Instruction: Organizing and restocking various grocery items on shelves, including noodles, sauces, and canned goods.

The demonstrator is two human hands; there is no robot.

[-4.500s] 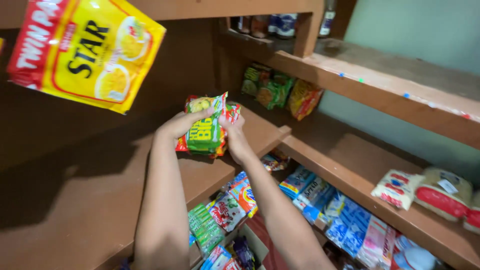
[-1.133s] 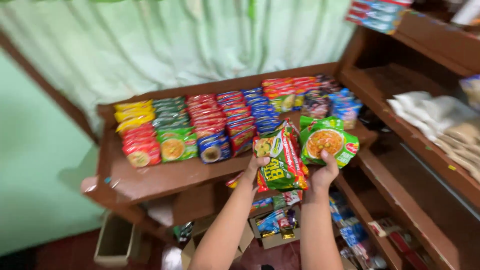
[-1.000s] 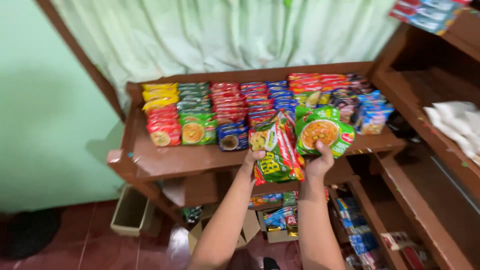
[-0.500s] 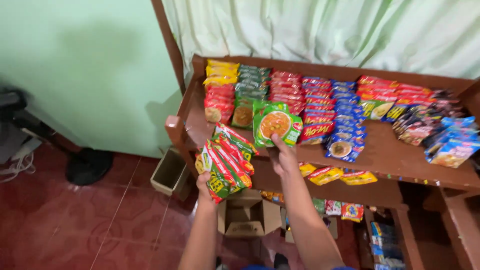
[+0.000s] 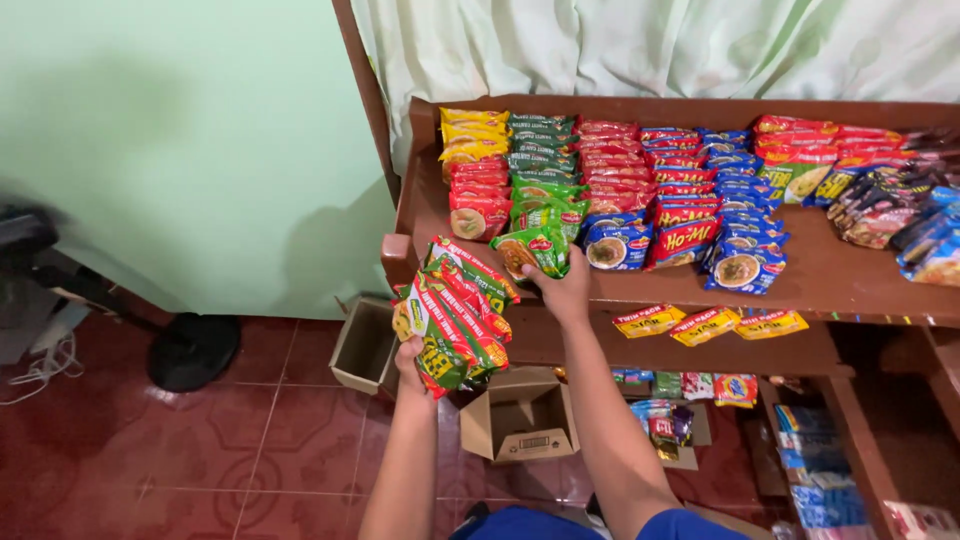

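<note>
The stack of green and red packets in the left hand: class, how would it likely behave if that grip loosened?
The stack of packets already fans out above the left hand, so the glossy wrappers would probably slide apart. The packets look thin and crinkly, likely light and floppy. Flat, they should not roll.

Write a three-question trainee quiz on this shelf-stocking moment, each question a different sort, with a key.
1. True or false: the left hand holds a fanned stack of green and red noodle packets.
2. Which row does the right hand set its single green noodle packet at? A) yellow B) green C) blue
3. Fill in: an open brown cardboard box sits on the red tiled ____.

Key: 1 true; 2 B, at the front of the green row on the brown wooden shelf; 3 floor.
</note>
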